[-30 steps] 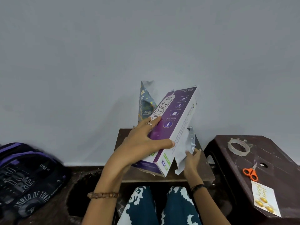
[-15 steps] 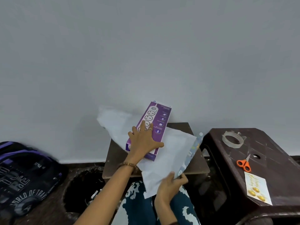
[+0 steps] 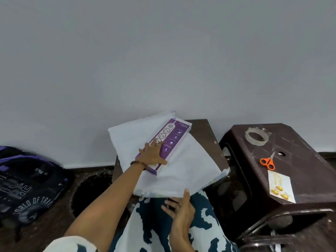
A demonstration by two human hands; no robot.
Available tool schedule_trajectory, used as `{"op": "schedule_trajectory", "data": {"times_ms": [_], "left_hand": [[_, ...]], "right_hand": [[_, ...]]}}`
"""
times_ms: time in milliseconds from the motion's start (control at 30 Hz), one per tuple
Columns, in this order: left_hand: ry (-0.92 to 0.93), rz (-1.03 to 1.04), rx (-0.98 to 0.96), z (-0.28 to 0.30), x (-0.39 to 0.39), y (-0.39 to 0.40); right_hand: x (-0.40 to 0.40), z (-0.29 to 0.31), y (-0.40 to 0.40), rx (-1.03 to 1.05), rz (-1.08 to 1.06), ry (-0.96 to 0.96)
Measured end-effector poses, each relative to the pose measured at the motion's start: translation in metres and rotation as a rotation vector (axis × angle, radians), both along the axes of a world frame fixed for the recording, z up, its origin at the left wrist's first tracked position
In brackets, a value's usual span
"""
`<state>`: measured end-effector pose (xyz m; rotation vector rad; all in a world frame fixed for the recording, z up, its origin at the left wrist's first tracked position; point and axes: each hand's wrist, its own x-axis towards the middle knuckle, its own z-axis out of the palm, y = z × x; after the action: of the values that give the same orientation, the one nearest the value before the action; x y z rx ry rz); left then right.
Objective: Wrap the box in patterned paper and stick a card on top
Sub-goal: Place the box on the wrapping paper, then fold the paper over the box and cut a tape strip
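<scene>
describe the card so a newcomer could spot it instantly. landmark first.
Start at the dark brown plastic stool on the right. Three things lie on its top: a clear tape roll at the far end, orange scissors in the middle, and the card at the near edge. The card is the only flat pale rectangle there, with gold ornaments printed on it.

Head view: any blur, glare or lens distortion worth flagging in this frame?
Head view: even, soft light, no glare or hard shadows; wide-angle bend bows the stool edges and the floor line; box print and card text too soft to read; left hand and right hand fairly sharp.
</scene>
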<state>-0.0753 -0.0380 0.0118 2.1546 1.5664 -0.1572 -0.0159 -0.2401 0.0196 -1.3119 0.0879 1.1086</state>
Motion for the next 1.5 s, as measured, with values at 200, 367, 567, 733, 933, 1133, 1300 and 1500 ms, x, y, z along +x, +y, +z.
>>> {"op": "schedule_trajectory", "data": {"times_ms": [200,367,567,733,933,1133,1300,1500], "left_hand": [[-0.009,-0.029,-0.034,-0.009,-0.001,0.006],[-0.032,-0.025,-0.053,-0.013,-0.003,0.010],[-0.024,-0.067,-0.068,-0.009,-0.001,0.011],[0.022,-0.134,-0.127,0.005,-0.004,0.012],[0.030,-0.180,-0.142,0.001,0.000,0.001],[0.010,-0.180,-0.077,-0.004,0.001,-0.002],[0.044,-0.216,-0.037,-0.006,-0.004,-0.002],[-0.015,-0.197,-0.001,-0.014,-0.017,-0.004]], "right_hand": [[0.021,-0.006,-0.007,0.133,-0.068,-0.368],[0.068,-0.015,-0.010,0.283,0.613,-0.999],[0.095,-0.027,-0.004,-0.093,1.505,-1.616],[0.094,-0.018,0.012,0.071,1.512,-1.790],[0.085,0.022,0.011,-0.114,1.701,-1.609],[0.061,0.057,-0.006,-0.001,1.834,-1.268],[0.051,0.061,-0.018,-0.040,1.972,-1.075],[0.052,0.058,-0.006,-0.092,2.107,-0.920]]}}
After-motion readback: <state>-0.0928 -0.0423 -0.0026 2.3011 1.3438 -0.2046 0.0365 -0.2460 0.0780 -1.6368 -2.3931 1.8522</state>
